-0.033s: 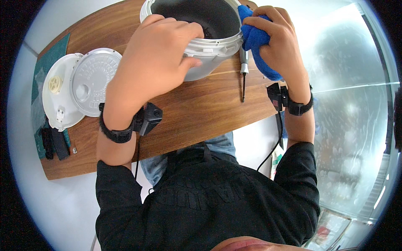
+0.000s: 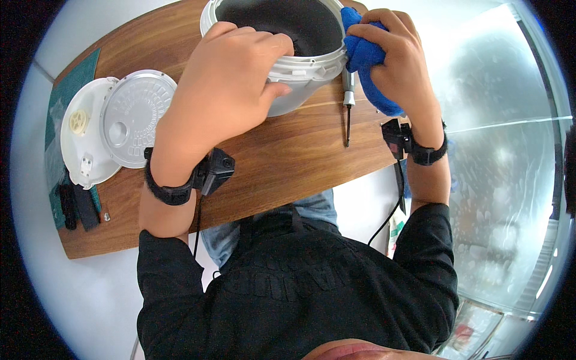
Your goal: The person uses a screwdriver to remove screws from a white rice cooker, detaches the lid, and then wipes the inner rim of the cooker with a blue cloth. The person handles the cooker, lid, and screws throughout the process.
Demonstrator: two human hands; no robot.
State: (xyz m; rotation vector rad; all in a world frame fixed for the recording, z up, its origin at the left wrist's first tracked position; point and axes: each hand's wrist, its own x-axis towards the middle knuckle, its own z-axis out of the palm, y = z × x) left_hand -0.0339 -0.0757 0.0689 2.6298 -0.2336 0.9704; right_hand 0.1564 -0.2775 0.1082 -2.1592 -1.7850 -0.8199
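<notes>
A white rice cooker body (image 2: pixel 297 96) with a dark grey inside (image 2: pixel 282 24) stands at the far edge of the view, its top off. My left hand (image 2: pixel 237 78) is closed over the near left of its white rim, thumb outside and fingers reaching over the edge. At the right of the rim, my right hand (image 2: pixel 396 57) grips a bunched blue cloth (image 2: pixel 363 54), which touches the rim. The cloth's lower end hangs below my fingers. Between cooker and cloth lies a screwdriver (image 2: pixel 348 99) with a grey handle, partly hidden.
On the left of the wooden table (image 2: pixel 264 162) lie a white lid (image 2: pixel 78 141) and a round, translucent inner lid (image 2: pixel 135 102) overlapping it. Under them is a green mat (image 2: pixel 72 78), with dark strips (image 2: pixel 84 207) near its front. A frosted glass panel (image 2: pixel 498 162) stands at the right.
My left hand and wrist have shifted very slightly to the right. The right hand, cloth and screwdriver have edged a touch left; both grips are the same.
</notes>
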